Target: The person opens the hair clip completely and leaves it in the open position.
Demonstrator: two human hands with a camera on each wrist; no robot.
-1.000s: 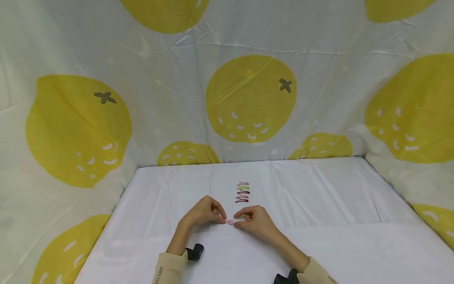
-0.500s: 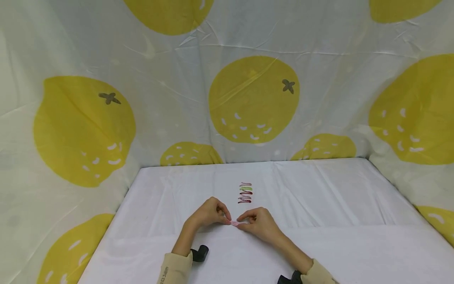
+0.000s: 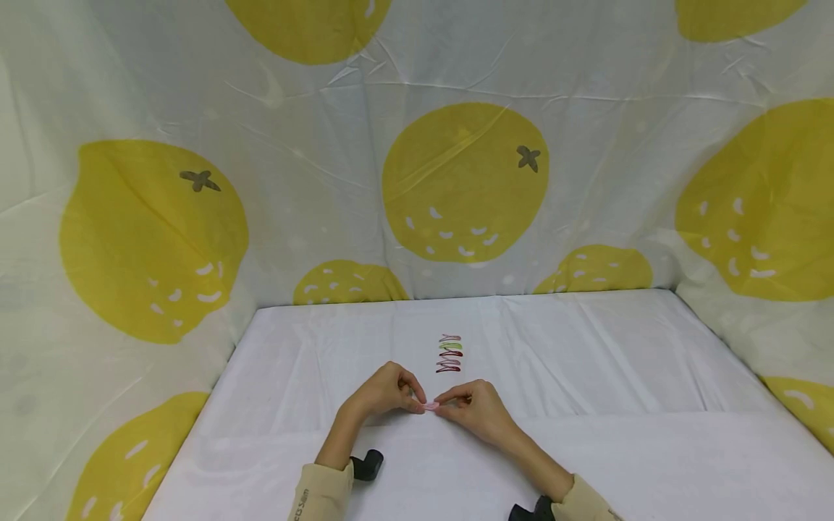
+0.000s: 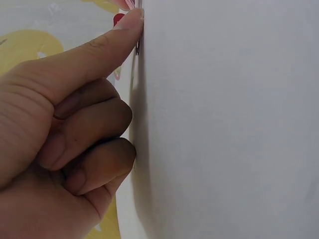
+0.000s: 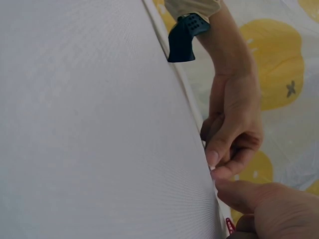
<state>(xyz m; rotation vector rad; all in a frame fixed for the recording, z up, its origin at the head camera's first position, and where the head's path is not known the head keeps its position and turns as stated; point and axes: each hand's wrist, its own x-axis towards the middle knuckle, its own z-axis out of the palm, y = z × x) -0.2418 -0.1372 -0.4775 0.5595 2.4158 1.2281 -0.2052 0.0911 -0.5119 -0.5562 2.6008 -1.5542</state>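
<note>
A small pink hair clip sits between my two hands, low over the white cloth. My left hand pinches its left end with thumb and index finger. At the other end, the thumb and index finger of my right hand pinch it as well. In the left wrist view the left thumb partly hides the clip, and the other left fingers curl inward. The right wrist view has both sets of fingertips meeting close to the cloth, with the right thumb in front.
Beyond the hands, several snap hair clips in pink, green and dark red lie in a column. A white cloth covers the table. Lemon-print fabric stands around its back and sides. Each wrist carries a black camera mount.
The right index fingertip has come closer to the thumb at the clip's right end. The pink clip has tilted slightly. The column of clips lies as before; the head view has shifted a little.
</note>
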